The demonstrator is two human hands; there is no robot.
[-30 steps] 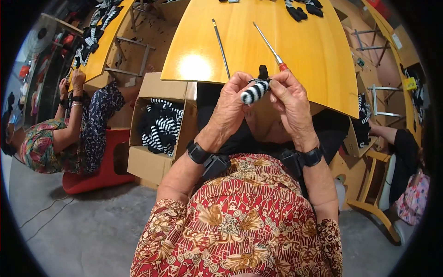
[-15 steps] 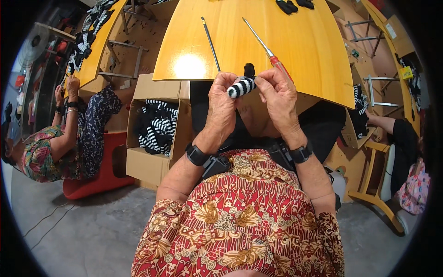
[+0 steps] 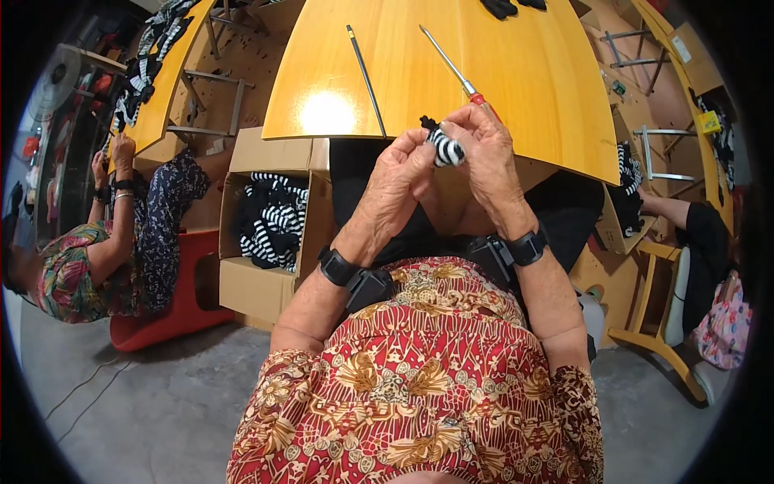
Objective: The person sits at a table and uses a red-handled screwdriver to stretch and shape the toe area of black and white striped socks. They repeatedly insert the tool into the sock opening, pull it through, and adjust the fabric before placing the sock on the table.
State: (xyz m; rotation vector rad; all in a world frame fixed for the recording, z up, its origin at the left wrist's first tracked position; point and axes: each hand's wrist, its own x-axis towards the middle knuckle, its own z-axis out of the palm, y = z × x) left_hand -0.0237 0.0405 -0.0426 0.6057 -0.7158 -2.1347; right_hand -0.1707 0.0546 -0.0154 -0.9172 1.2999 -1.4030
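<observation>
Between my two hands, just in front of the table's near edge, is a small black-and-white striped knitted piece [image 3: 446,150] with a black end. Its rounded striped part points down to the right, and the black end sticks up to the left. My left hand [image 3: 395,177] pinches it from the left side. My right hand [image 3: 488,157] has its fingers closed round the other side. Whether it is a sock or part of a glove I cannot tell. A screwdriver [image 3: 446,58] with a red handle lies on the table behind my right hand, its handle partly hidden.
On the yellow wooden table [image 3: 322,73] lies a thin dark rod [image 3: 367,81], with black knitted pieces [image 3: 500,8] at the far edge. A cardboard box [image 3: 262,284] of striped knitwear [image 3: 274,218] stands at my left. Co-workers sit on both sides; one has a red chair [image 3: 173,319].
The striped piece has turned: its rounded end pointed down-left and now points down-right, its black end now up-left. My hands have shifted their grip slightly. The view has moved a little.
</observation>
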